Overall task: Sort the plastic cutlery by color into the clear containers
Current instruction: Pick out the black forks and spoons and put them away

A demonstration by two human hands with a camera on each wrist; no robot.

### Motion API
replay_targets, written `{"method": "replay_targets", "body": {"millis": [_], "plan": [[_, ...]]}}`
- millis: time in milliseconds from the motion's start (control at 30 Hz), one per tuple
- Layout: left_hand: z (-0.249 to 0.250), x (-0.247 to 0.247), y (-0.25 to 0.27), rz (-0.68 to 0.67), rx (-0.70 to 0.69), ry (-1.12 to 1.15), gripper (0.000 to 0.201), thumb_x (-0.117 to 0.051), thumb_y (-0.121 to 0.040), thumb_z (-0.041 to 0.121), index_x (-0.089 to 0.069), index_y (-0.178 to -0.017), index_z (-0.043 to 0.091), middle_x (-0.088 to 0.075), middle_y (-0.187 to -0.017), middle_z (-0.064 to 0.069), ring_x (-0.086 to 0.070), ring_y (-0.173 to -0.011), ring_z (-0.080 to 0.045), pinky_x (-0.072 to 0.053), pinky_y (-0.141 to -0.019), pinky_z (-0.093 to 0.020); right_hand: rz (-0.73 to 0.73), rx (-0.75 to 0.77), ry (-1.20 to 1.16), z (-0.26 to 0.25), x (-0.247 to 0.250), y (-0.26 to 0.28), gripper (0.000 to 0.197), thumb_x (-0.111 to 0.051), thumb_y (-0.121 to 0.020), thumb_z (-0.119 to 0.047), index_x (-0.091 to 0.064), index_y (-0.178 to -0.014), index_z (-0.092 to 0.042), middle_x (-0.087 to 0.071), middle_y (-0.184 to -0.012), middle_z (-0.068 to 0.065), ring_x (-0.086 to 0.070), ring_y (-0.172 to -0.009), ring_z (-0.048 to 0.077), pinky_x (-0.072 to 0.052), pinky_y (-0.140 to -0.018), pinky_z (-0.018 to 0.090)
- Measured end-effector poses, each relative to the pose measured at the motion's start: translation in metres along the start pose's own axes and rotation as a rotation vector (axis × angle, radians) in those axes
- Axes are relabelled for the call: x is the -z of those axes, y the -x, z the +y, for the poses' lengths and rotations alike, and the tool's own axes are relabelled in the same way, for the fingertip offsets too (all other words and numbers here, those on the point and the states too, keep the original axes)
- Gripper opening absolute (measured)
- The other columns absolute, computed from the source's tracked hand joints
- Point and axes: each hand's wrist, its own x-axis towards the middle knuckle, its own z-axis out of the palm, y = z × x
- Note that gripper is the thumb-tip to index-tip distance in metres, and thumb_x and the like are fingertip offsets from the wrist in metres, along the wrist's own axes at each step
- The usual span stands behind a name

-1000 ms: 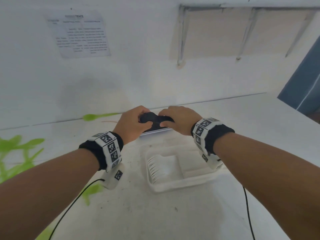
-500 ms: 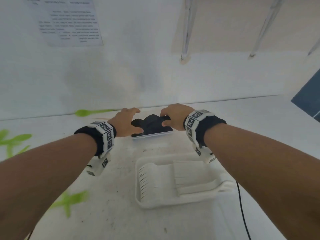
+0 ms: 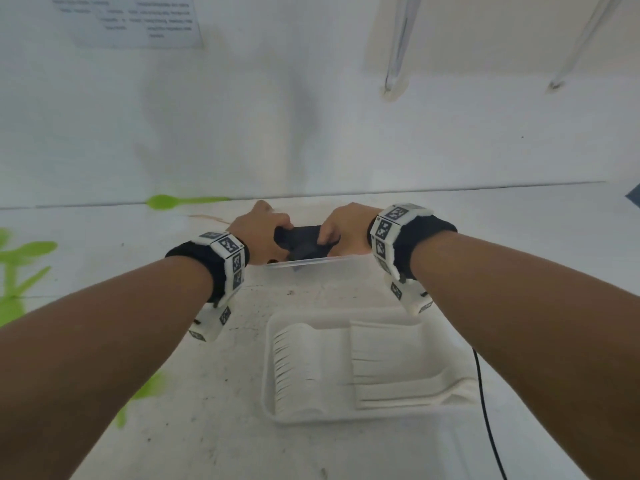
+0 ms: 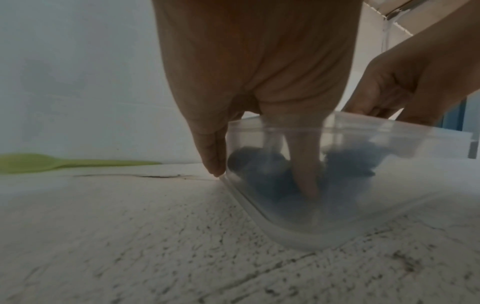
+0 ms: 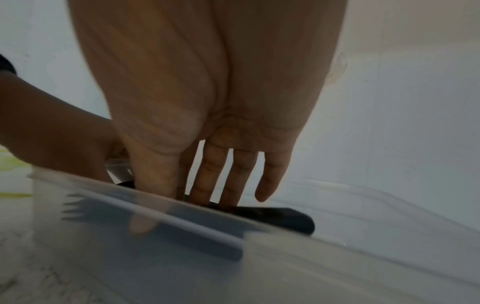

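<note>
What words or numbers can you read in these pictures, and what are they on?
None can be read.
Paper sheet on the wall: rows of printed text, too blurred to read.
Left wristband: black-and-white square code patterns, no words or numbers.
Right wristband: the same kind of square patterns, no words.
Clear container, black cutlery, white cutlery: no label or print visible.
</note>
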Motion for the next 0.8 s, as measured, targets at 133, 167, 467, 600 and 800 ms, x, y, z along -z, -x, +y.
{"method": "replay_targets", "body": {"millis": [133,167,467,600,800], "plan": [[-0.003,-0.003,-0.002,0.029,0.006,0.012,0.056,-0.082,-0.076,0.046,-0.062,-0.127,0.036,-0.040,-0.134,-0.003,-0.057,-0.105,-0.027,-0.048,-0.095,-0.035,-0.027,-0.041,-0.034,-0.005,0.002,-0.005,0.020,-0.075,-0.087,-0.031,-0.078,-0.107,-0.031,-0.072,-0.104,-0.010,-0.068,-0.096,0.018,-0.047,-0.081,0.025],[-0.003,-0.003,-0.002,0.032,0.005,0.018,0.056,-0.082,-0.076,0.045,-0.062,-0.127,0.036,-0.039,-0.135,-0.003,-0.057,-0.106,-0.028,-0.047,-0.094,-0.034,-0.032,-0.034,-0.019,-0.007,0.002,-0.004,0.018,-0.074,-0.088,-0.031,-0.077,-0.105,-0.032,-0.071,-0.101,-0.012,-0.067,-0.094,0.017,-0.045,-0.077,0.023],[-0.007,-0.008,-0.004,0.039,0.000,0.069,0.054,-0.082,-0.076,0.044,-0.063,-0.126,0.036,-0.038,-0.140,-0.004,-0.056,-0.111,-0.029,-0.039,-0.091,-0.028,-0.003,-0.073,0.013,-0.025,-0.003,-0.010,0.003,-0.073,-0.089,-0.018,-0.074,-0.090,-0.017,-0.069,-0.089,-0.004,-0.068,-0.085,0.023,-0.047,-0.063,0.022],[-0.008,-0.008,-0.005,0.052,-0.015,0.073,0.057,-0.082,-0.075,0.047,-0.063,-0.128,0.035,-0.040,-0.137,-0.003,-0.056,-0.112,-0.028,-0.038,-0.090,-0.029,-0.028,-0.063,0.123,-0.036,-0.003,-0.013,0.013,-0.065,-0.091,-0.010,-0.067,-0.082,-0.019,-0.065,-0.093,0.002,-0.058,-0.078,0.022,-0.043,-0.070,0.025],[-0.011,0.005,-0.004,-0.016,-0.079,0.042,0.066,-0.080,-0.078,0.053,-0.060,-0.138,0.032,-0.044,-0.137,-0.002,-0.053,-0.121,-0.025,-0.044,-0.101,-0.036,-0.058,-0.082,0.174,-0.043,0.001,-0.015,0.021,-0.062,-0.092,-0.006,-0.065,-0.079,-0.021,-0.062,-0.096,0.002,-0.057,-0.083,0.023,-0.042,-0.075,0.026]]}}
